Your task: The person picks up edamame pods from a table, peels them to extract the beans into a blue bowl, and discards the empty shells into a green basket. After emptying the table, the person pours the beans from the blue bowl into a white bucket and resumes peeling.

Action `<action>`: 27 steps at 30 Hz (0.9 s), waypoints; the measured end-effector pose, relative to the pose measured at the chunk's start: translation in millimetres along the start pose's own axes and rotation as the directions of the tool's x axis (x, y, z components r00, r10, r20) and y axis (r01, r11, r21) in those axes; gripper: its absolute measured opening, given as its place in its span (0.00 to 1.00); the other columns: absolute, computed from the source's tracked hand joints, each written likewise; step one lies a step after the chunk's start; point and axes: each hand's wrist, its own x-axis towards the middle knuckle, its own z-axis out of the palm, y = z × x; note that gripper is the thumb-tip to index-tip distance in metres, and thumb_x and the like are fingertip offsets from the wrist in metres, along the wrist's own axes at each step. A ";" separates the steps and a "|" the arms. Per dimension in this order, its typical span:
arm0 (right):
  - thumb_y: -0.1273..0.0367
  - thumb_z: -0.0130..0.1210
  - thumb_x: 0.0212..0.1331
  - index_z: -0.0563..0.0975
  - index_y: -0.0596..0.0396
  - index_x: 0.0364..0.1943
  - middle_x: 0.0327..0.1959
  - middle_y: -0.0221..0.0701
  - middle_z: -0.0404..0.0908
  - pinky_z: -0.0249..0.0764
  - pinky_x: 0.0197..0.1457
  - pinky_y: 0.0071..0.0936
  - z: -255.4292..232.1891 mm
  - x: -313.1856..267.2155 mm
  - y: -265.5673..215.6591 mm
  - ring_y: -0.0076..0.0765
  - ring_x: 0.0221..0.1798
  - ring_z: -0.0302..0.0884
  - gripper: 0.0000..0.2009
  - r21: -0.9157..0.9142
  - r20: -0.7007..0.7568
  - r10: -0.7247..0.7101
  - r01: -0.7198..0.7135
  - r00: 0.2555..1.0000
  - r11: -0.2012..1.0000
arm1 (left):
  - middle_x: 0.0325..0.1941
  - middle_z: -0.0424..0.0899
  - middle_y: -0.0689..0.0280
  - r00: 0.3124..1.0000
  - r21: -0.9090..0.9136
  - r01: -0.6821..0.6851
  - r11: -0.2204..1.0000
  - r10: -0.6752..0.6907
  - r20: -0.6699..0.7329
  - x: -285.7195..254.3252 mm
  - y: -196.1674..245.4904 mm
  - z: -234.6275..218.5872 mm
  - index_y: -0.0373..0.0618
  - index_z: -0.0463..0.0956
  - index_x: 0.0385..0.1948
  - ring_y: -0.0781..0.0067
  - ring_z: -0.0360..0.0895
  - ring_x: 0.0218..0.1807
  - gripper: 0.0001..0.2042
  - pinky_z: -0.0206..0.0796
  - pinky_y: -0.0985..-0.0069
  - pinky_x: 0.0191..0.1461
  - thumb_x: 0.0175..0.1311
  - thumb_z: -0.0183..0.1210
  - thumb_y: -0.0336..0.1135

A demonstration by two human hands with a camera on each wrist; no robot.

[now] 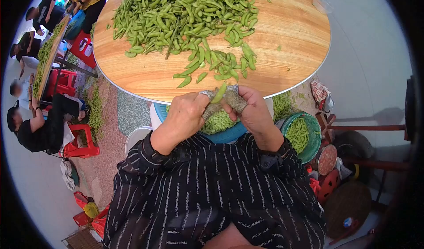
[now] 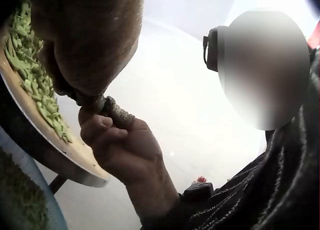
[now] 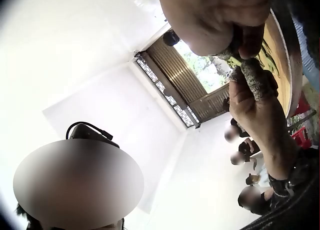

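Both hands meet over a blue basin (image 1: 221,136) of shelled green beans (image 1: 219,121), just below the edge of a round wooden table (image 1: 291,54). My left hand (image 1: 185,116) pinches a green pod (image 1: 219,92) between thumb and finger. The right hand (image 1: 256,114) is at the pod's other side with fingers curled; whether it grips the pod is hidden. Grey wraps cover some fingers on both. In the left wrist view the right hand (image 2: 130,150) has bent fingers against the left hand (image 2: 95,45). A large pile of pods (image 1: 185,15) lies on the table.
A green basket (image 1: 318,136) holding pods stands at the right, near a patterned round stool (image 1: 327,159). A white bucket (image 1: 138,138) is left of the basin. Further left, people sit around another table (image 1: 51,59) with red stools (image 1: 81,143).
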 end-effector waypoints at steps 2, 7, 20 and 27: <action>0.78 0.44 0.51 0.73 0.59 0.31 0.21 0.24 0.71 0.61 0.24 0.13 1.1 0.4 1.3 0.16 0.21 0.63 0.06 -0.059 -0.012 -0.049 0.048 0.999 0.997 | 0.17 0.69 0.56 1.000 0.031 -0.019 0.999 0.018 0.020 -1.0 0.3 0.4 0.39 0.65 0.23 0.53 0.70 0.24 0.11 0.60 0.64 0.24 0.33 0.54 0.22; 0.79 0.43 0.49 0.73 0.60 0.31 0.23 0.24 0.72 0.59 0.25 0.12 3.3 3.2 10.6 0.14 0.23 0.63 0.07 -0.132 -0.076 -0.127 0.117 0.989 0.984 | 0.17 0.69 0.56 0.999 0.077 -0.043 0.996 0.043 -0.010 -4.3 -0.5 9.2 0.38 0.65 0.22 0.53 0.70 0.23 0.09 0.60 0.65 0.24 0.36 0.54 0.22; 0.74 0.48 0.53 0.72 0.59 0.34 0.24 0.22 0.71 0.60 0.28 0.12 -0.7 12.4 29.1 0.14 0.24 0.63 0.05 -0.068 0.103 -0.351 0.358 0.931 0.931 | 0.13 0.63 0.71 0.819 -0.926 0.339 -0.166 -0.432 0.377 -9.6 -3.1 27.9 0.43 0.67 0.27 0.83 0.51 0.12 0.14 0.42 0.85 0.17 0.61 0.44 0.45; 0.75 0.48 0.52 0.72 0.60 0.32 0.22 0.22 0.70 0.60 0.26 0.13 3.0 9.0 19.7 0.14 0.23 0.62 0.04 -0.006 0.030 -0.146 0.146 0.989 0.989 | 0.14 0.64 0.71 0.751 -0.886 0.394 -0.244 -0.470 0.463 -10.3 -2.6 27.6 0.43 0.67 0.28 0.84 0.52 0.12 0.15 0.42 0.85 0.17 0.60 0.45 0.47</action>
